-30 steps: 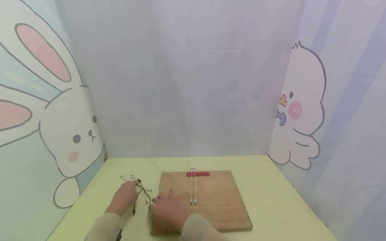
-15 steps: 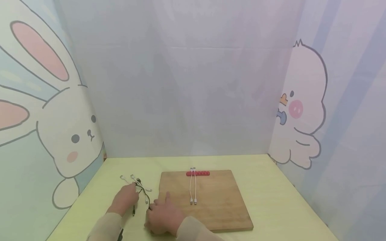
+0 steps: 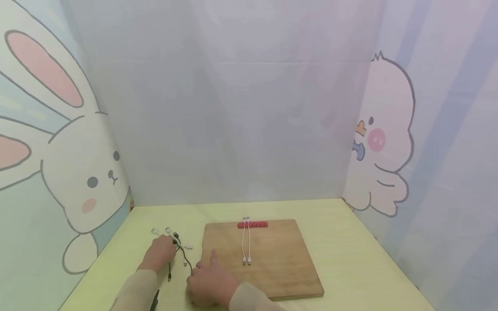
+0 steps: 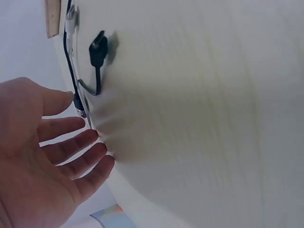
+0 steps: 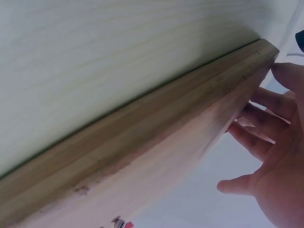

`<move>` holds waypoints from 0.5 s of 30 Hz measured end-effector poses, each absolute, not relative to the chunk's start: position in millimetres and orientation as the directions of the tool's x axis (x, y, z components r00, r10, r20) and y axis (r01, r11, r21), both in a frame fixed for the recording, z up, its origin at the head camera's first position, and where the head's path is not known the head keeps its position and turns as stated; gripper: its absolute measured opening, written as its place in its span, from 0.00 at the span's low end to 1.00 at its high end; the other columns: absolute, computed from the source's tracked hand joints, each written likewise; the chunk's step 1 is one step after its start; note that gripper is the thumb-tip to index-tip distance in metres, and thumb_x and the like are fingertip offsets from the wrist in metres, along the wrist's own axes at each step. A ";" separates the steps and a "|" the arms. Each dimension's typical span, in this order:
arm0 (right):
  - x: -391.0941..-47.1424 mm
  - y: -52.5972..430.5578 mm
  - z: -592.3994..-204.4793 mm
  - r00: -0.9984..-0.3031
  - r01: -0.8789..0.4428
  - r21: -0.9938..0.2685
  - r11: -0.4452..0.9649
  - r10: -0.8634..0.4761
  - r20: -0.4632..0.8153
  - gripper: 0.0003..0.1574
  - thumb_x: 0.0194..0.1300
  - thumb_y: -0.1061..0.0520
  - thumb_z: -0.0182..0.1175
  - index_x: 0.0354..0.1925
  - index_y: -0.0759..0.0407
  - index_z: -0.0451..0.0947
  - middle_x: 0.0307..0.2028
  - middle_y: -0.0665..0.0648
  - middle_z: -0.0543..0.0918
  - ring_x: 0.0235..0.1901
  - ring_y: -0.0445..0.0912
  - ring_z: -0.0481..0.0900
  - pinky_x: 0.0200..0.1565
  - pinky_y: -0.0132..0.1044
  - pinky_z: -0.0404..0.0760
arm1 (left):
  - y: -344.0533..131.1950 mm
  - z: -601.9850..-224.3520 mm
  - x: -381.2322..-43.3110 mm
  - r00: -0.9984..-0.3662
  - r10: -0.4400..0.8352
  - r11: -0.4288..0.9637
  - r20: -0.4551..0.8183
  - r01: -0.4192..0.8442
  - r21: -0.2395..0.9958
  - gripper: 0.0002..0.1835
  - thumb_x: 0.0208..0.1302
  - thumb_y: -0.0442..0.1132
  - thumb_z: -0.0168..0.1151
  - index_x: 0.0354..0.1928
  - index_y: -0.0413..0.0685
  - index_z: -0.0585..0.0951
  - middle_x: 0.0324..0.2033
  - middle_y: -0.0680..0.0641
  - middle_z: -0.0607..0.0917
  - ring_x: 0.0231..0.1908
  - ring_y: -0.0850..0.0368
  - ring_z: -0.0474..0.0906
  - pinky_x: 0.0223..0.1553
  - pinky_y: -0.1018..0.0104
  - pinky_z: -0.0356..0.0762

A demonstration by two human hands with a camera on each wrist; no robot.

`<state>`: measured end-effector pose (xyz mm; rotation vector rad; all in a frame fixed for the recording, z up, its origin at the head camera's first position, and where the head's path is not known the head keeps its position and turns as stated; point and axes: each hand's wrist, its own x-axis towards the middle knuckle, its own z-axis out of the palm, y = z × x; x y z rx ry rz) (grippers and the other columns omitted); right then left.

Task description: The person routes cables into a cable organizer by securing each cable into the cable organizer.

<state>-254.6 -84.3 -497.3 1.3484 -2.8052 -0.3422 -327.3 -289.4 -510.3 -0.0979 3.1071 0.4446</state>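
Note:
Thumb and index finger of my left hand (image 4: 52, 152) pinch the dark plug (image 4: 79, 105) of a black cable (image 3: 187, 259). From there the cable curves across the table to my right hand (image 3: 212, 283). That hand is over the near left edge of the wooden board (image 3: 280, 263), around the cable's other end; its little finger is raised. In the right wrist view, its fingertips are partly hidden behind the board's edge. White cables (image 3: 176, 239) lie crossed near my left hand. Another black plug (image 4: 98, 49) rests on the table just beyond its thumb.
On the board, two white cables (image 3: 249, 246) lie side by side, their upper ends in a red cable holder (image 3: 258, 224) at its far edge. Printed curtains (image 3: 241, 129) stand behind and beside the table (image 3: 342, 250). A black thing (image 3: 154, 300) shows by the left sleeve.
My right hand has moved slightly left and toward me, and now covers the black cable's end that showed earlier. My left hand stays nearly in place. The head view has shifted a little.

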 end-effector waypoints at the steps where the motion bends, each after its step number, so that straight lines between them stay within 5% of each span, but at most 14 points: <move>1: -254.3 -84.2 -497.9 -0.623 -0.774 0.206 0.599 -0.779 -0.075 0.09 0.65 0.36 0.56 0.38 0.34 0.79 0.46 0.35 0.80 0.55 0.38 0.74 0.66 0.69 0.57 | -289.8 -510.5 -327.5 -0.998 -0.064 0.959 -0.006 -0.063 0.275 0.15 0.67 0.36 0.52 0.45 0.27 0.77 0.34 0.37 0.78 0.31 0.48 0.74 0.32 0.54 0.77; 15: -250.6 -87.0 -503.3 -0.552 -0.799 0.284 0.530 -0.834 0.002 0.05 0.63 0.39 0.58 0.37 0.32 0.78 0.40 0.36 0.79 0.43 0.36 0.75 0.65 0.65 0.63 | -287.3 -506.6 -329.8 -0.996 -0.088 0.951 -0.013 -0.088 0.297 0.15 0.67 0.40 0.56 0.47 0.36 0.81 0.39 0.36 0.77 0.42 0.40 0.74 0.38 0.45 0.77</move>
